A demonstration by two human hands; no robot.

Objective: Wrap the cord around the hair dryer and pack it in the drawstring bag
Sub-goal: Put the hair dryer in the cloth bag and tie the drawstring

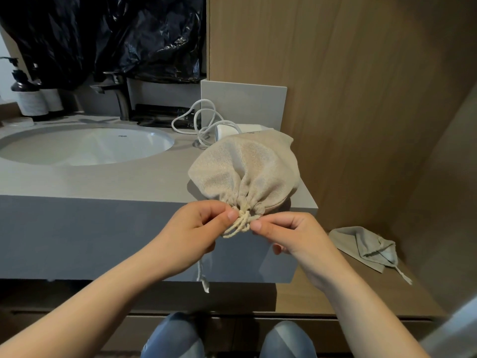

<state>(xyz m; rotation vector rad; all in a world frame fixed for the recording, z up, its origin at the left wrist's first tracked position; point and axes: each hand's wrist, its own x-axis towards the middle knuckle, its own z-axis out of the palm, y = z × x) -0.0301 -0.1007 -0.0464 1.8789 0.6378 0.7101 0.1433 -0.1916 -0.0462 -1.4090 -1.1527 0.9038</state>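
- The drawstring bag (245,171) lies at the front right corner of the counter (129,182), its mouth gathered tight and facing the person.
- The left hand (196,228) pinches the drawstring (238,223) at the bag's mouth between thumb and curled fingers.
- The right hand (291,236) pinches the same bunch of loops from the other side.
- The white hair dryer (227,129) lies on the counter just behind the bag, partly hidden by it.
- Its cord (196,120) lies in loose loops beside the sink (85,146).
- A second bag (366,248) rests on the wooden shelf (335,293) to the right.
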